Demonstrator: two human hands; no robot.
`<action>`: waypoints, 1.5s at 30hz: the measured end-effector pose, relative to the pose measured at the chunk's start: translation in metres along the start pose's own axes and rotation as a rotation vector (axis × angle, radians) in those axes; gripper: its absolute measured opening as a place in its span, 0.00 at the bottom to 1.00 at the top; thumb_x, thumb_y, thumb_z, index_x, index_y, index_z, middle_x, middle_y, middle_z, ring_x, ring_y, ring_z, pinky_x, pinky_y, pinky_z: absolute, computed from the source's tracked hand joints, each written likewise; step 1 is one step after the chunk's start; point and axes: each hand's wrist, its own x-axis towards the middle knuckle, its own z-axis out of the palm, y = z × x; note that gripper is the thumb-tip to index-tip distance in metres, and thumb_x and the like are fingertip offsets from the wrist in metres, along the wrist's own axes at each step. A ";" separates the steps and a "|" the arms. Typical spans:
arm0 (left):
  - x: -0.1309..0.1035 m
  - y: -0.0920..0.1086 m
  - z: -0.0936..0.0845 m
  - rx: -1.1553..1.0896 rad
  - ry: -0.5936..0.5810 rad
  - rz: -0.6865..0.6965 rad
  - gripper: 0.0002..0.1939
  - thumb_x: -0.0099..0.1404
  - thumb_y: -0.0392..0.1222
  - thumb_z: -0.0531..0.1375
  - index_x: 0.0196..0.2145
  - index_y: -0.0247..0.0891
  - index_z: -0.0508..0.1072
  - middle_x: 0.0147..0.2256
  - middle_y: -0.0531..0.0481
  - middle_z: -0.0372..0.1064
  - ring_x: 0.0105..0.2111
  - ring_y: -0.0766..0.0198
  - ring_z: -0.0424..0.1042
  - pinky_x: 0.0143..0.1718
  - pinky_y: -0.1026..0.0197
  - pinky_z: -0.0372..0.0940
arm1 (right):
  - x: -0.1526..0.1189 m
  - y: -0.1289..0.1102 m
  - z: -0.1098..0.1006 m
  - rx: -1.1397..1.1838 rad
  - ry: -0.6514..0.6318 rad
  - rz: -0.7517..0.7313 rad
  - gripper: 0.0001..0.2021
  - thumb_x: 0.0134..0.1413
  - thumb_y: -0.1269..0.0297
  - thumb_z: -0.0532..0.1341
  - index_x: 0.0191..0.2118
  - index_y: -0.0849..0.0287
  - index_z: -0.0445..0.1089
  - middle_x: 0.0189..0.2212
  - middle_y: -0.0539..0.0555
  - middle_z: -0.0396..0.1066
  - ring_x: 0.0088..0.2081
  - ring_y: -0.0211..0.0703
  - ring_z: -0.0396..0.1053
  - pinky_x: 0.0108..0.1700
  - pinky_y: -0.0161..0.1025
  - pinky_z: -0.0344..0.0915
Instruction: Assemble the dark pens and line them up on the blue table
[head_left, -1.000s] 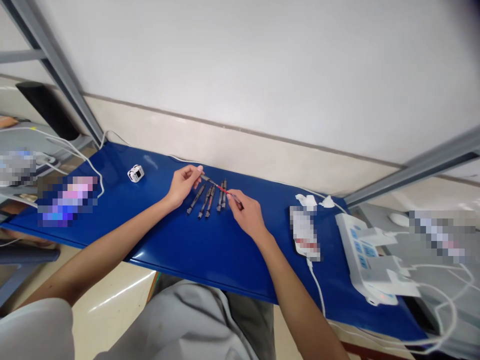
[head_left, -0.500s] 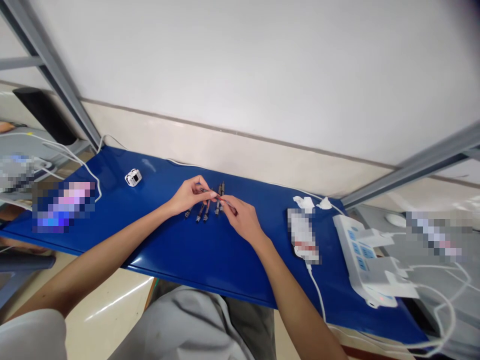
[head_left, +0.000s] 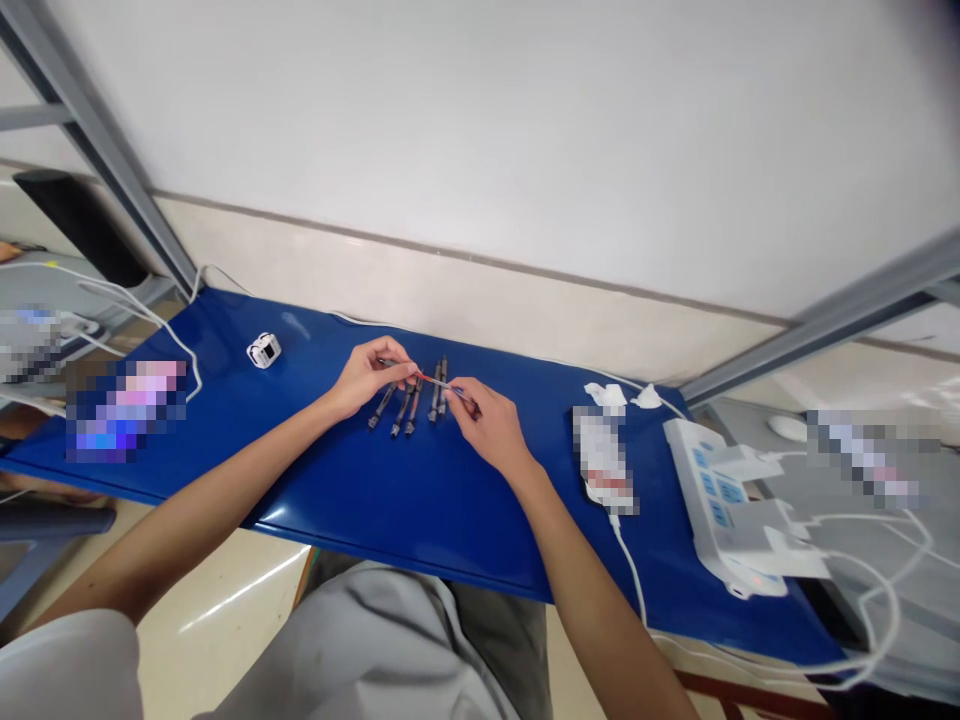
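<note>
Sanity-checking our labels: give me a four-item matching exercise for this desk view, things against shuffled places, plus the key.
Things
1. small white gadget
2. power strip
3. dark pens
4. thin part-red stick

Places
A. across the gap between the left hand and the right hand
B. at the right end of the blue tabletop, with plugs in it
C. lying near the middle of the tabletop, close to both hands
D. on the left part of the tabletop

Pairs: 1-D, 2-B, 3-C, 4-A
</note>
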 end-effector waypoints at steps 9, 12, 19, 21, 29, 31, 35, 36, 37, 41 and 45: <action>-0.001 -0.003 0.001 0.034 0.012 0.000 0.21 0.61 0.55 0.80 0.37 0.38 0.79 0.36 0.44 0.84 0.30 0.61 0.80 0.35 0.58 0.75 | -0.001 0.001 0.002 -0.010 -0.006 -0.011 0.18 0.82 0.47 0.57 0.54 0.52 0.78 0.34 0.54 0.78 0.32 0.46 0.74 0.38 0.42 0.65; -0.001 -0.003 0.002 0.059 -0.008 0.003 0.20 0.61 0.54 0.80 0.37 0.38 0.81 0.36 0.43 0.84 0.30 0.62 0.80 0.35 0.58 0.75 | -0.001 0.000 0.002 -0.008 -0.016 -0.007 0.18 0.82 0.47 0.57 0.55 0.52 0.79 0.35 0.54 0.79 0.33 0.46 0.75 0.38 0.42 0.65; -0.004 -0.003 0.005 0.189 -0.123 0.081 0.18 0.64 0.56 0.79 0.38 0.39 0.85 0.42 0.40 0.86 0.39 0.53 0.85 0.44 0.51 0.79 | -0.001 -0.001 0.006 0.012 -0.058 -0.003 0.16 0.80 0.47 0.59 0.56 0.52 0.76 0.36 0.53 0.79 0.34 0.46 0.76 0.39 0.41 0.65; -0.006 -0.003 0.007 0.235 -0.145 0.108 0.17 0.65 0.56 0.78 0.40 0.40 0.87 0.43 0.40 0.87 0.41 0.52 0.86 0.48 0.50 0.79 | -0.002 -0.002 0.006 0.021 -0.086 0.028 0.14 0.79 0.48 0.61 0.55 0.53 0.72 0.33 0.51 0.77 0.32 0.46 0.75 0.37 0.40 0.63; -0.011 -0.004 0.012 0.417 -0.172 0.255 0.18 0.69 0.55 0.75 0.49 0.41 0.89 0.49 0.40 0.86 0.49 0.52 0.86 0.52 0.54 0.78 | -0.005 0.001 0.007 0.077 -0.136 0.037 0.09 0.79 0.54 0.61 0.47 0.52 0.67 0.37 0.52 0.78 0.34 0.46 0.76 0.36 0.39 0.63; -0.010 -0.006 0.011 0.466 -0.181 0.322 0.17 0.71 0.55 0.74 0.49 0.41 0.89 0.47 0.40 0.86 0.46 0.53 0.86 0.50 0.55 0.77 | -0.004 0.003 0.006 0.074 -0.124 0.004 0.09 0.81 0.54 0.60 0.47 0.52 0.70 0.41 0.53 0.80 0.35 0.46 0.76 0.37 0.40 0.64; -0.008 -0.010 0.008 0.573 -0.149 0.433 0.15 0.74 0.55 0.71 0.46 0.43 0.90 0.42 0.41 0.87 0.42 0.54 0.84 0.47 0.53 0.76 | -0.002 0.003 0.005 0.048 -0.092 -0.087 0.12 0.83 0.53 0.58 0.52 0.51 0.77 0.48 0.57 0.81 0.39 0.47 0.78 0.40 0.42 0.68; -0.007 -0.011 0.008 0.587 -0.136 0.454 0.14 0.74 0.55 0.72 0.46 0.43 0.90 0.42 0.41 0.87 0.41 0.54 0.84 0.47 0.53 0.76 | -0.001 0.003 0.004 0.038 -0.087 -0.095 0.13 0.83 0.52 0.58 0.53 0.51 0.77 0.49 0.57 0.81 0.40 0.47 0.78 0.40 0.42 0.68; -0.007 -0.011 0.008 0.595 -0.129 0.469 0.14 0.73 0.55 0.72 0.46 0.43 0.90 0.41 0.42 0.87 0.41 0.54 0.84 0.47 0.53 0.75 | -0.001 0.002 0.004 0.029 -0.083 -0.094 0.14 0.83 0.52 0.57 0.54 0.51 0.78 0.50 0.57 0.81 0.41 0.47 0.79 0.41 0.42 0.69; -0.009 -0.011 0.010 0.617 -0.140 0.491 0.14 0.74 0.54 0.71 0.47 0.43 0.89 0.40 0.43 0.87 0.40 0.56 0.84 0.46 0.53 0.74 | -0.003 0.002 0.006 0.043 -0.108 -0.053 0.13 0.83 0.52 0.57 0.58 0.51 0.74 0.52 0.58 0.80 0.45 0.49 0.80 0.44 0.43 0.71; -0.010 -0.010 0.010 0.658 -0.129 0.530 0.15 0.75 0.55 0.71 0.46 0.43 0.89 0.41 0.44 0.87 0.41 0.55 0.84 0.47 0.52 0.73 | -0.004 0.003 0.007 0.123 -0.146 0.020 0.11 0.82 0.52 0.59 0.57 0.53 0.68 0.47 0.58 0.78 0.43 0.50 0.79 0.44 0.43 0.71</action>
